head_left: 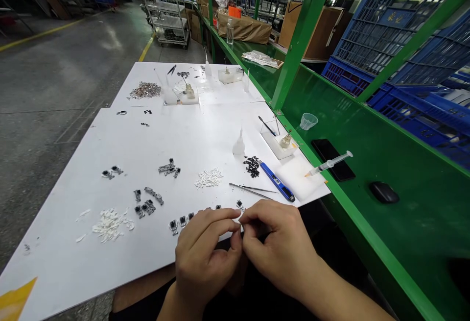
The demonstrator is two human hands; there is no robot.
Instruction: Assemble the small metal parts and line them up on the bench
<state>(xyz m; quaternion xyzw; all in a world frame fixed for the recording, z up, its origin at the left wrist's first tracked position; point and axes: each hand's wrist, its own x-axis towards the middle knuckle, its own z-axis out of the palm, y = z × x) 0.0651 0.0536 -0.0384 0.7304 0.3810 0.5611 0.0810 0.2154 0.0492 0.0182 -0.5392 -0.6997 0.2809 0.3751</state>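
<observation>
My left hand (pixel 209 252) and my right hand (pixel 275 245) meet fingertip to fingertip at the table's front edge. Both are closed in a pinch around something tiny between them, mostly hidden by the fingers. Just beyond lies a small black and clear part (pixel 240 205), with a short row of similar parts (pixel 182 221) running left behind my left hand. Metal tweezers (pixel 253 190) and a blue utility knife (pixel 277 181) rest past my right hand. Farther on are a pile of small black pieces (pixel 251 166) and a pile of white slivers (pixel 208 178).
A larger white pile (pixel 110 224) and clusters of black and clear parts (pixel 145 208) lie leftward on the white table (pixel 121 262). At right are a syringe (pixel 328 164), a squeeze bottle (pixel 238 143), a phone (pixel 332 159) and a mouse (pixel 384 192). A green post (pixel 299 41) rises behind.
</observation>
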